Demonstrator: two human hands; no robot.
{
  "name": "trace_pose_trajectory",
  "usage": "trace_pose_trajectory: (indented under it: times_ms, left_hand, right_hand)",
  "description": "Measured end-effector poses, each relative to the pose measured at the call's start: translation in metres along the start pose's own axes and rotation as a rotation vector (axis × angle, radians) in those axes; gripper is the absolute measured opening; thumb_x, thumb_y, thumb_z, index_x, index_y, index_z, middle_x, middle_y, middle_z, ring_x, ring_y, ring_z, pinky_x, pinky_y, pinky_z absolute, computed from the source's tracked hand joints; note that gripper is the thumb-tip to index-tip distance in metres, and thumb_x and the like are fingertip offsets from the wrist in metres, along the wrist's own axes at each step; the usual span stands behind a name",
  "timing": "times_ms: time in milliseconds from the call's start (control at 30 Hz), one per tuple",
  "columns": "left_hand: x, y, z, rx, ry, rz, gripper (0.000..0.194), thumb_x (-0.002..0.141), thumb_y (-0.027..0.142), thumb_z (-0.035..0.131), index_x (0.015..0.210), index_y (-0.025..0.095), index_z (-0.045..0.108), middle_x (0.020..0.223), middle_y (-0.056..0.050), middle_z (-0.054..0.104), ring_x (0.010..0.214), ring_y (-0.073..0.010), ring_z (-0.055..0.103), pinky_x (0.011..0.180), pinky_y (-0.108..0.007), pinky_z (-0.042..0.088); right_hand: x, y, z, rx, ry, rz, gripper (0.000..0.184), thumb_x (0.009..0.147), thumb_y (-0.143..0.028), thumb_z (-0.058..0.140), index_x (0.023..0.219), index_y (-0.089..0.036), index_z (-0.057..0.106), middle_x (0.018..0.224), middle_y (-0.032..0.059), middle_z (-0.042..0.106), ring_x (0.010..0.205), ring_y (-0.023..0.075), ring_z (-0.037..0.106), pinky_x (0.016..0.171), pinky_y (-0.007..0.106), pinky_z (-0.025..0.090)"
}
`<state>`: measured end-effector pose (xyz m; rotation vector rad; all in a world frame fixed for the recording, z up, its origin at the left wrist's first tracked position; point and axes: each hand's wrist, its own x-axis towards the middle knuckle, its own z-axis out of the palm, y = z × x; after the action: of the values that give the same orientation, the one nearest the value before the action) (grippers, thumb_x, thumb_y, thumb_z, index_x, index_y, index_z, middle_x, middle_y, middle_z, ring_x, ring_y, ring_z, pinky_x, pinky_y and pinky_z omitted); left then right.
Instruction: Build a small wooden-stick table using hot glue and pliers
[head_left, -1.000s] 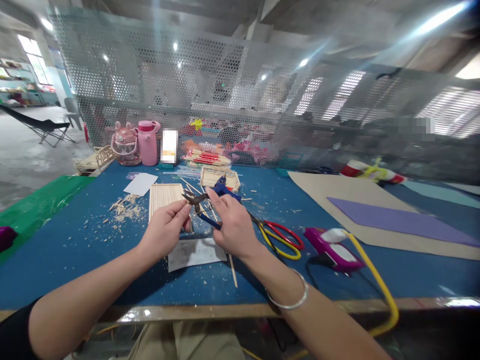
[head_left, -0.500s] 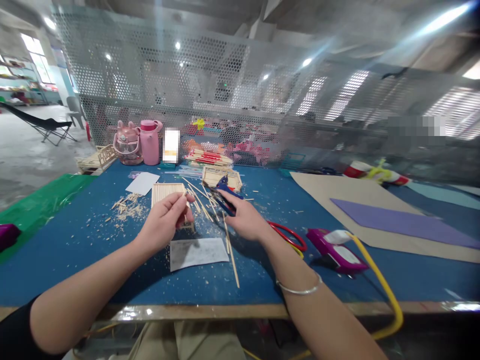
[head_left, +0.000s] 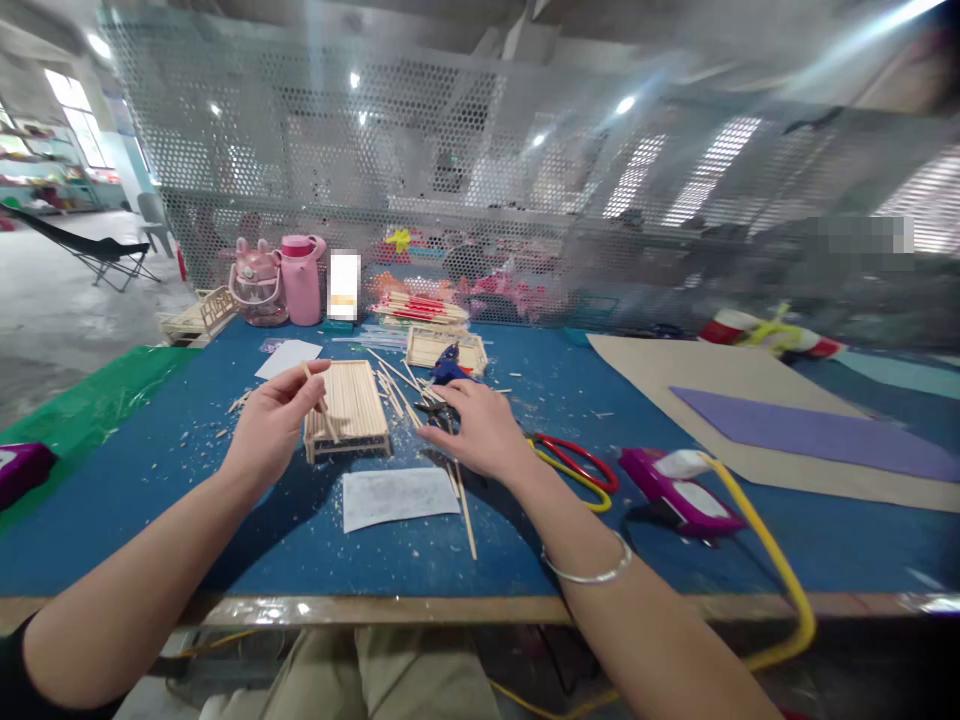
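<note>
My left hand (head_left: 274, 415) pinches a thin wooden stick (head_left: 324, 408) between thumb and fingers, over the left side of a small slatted stick frame (head_left: 350, 395) on short legs. My right hand (head_left: 484, 428) is closed around a pair of pliers (head_left: 433, 409); the dark jaws poke out to the left, and the palm hides most of the handles. Loose wooden sticks (head_left: 394, 390) lie between the hands. Nearer me, a printed paper slip (head_left: 401, 498) rests on the blue mat, with longer sticks (head_left: 466, 515) beside it.
Red-and-yellow-handled scissors (head_left: 581, 465) and a purple device (head_left: 679, 495) with a yellow cable are to the right. Behind are a stick tray (head_left: 446, 352), a blue tool (head_left: 450, 363), pink bottles (head_left: 301, 285) and a lit phone (head_left: 344, 285). A perforated screen (head_left: 420, 140) closes the back.
My left hand has moved left with the stick, uncovering the slatted frame. My right hand has come slightly nearer me with the pliers, whose blue handles are now mostly covered.
</note>
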<state>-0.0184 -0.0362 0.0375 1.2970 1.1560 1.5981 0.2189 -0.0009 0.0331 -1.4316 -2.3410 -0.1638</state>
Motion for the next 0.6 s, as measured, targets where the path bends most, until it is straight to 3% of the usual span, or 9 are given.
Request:
trace_pose_trajectory:
  times_ms: [100, 233, 433, 600]
  left_hand:
    - [0.001, -0.002, 0.001, -0.023, -0.01, -0.038, 0.033, 0.062, 0.042, 0.07, 0.081, 0.016, 0.065, 0.067, 0.0, 0.063, 0.064, -0.0123, 0.058, 0.066, -0.025, 0.044]
    - [0.001, -0.001, 0.001, 0.158, 0.014, -0.127, 0.031, 0.053, 0.038, 0.075, 0.07, 0.015, 0.064, 0.061, 0.0, 0.063, 0.056, -0.0116, 0.055, 0.055, -0.023, 0.041]
    - [0.004, 0.0, -0.014, 0.458, -0.092, -0.2, 0.029, 0.054, 0.041, 0.071, 0.067, 0.016, 0.065, 0.055, 0.001, 0.062, 0.048, -0.0105, 0.049, 0.048, -0.022, 0.033]
    - [0.005, 0.001, -0.022, 0.762, -0.189, -0.092, 0.026, 0.061, 0.038, 0.068, 0.078, 0.019, 0.071, 0.068, -0.002, 0.069, 0.06, -0.0165, 0.058, 0.058, -0.026, 0.041]
  right_hand:
    - [-0.002, -0.018, 0.004, 0.214, 0.138, -0.174, 0.043, 0.08, -0.047, 0.055, 0.11, -0.016, 0.06, 0.104, 0.0097, 0.064, 0.098, 0.0226, 0.055, 0.086, 0.036, 0.037]
    - [-0.004, -0.039, 0.017, 0.335, 0.155, -0.314, 0.037, 0.079, -0.042, 0.059, 0.106, -0.017, 0.061, 0.094, 0.0065, 0.068, 0.09, 0.0196, 0.058, 0.081, 0.033, 0.037]
    - [-0.002, -0.044, 0.029, 0.325, 0.083, -0.298, 0.025, 0.079, -0.028, 0.063, 0.101, -0.017, 0.063, 0.088, 0.0062, 0.068, 0.084, 0.0181, 0.059, 0.075, 0.03, 0.037]
    - [-0.002, -0.043, 0.032, 0.38, 0.091, -0.259, 0.021, 0.079, -0.022, 0.062, 0.098, -0.017, 0.065, 0.089, 0.006, 0.068, 0.085, 0.0173, 0.059, 0.077, 0.03, 0.038]
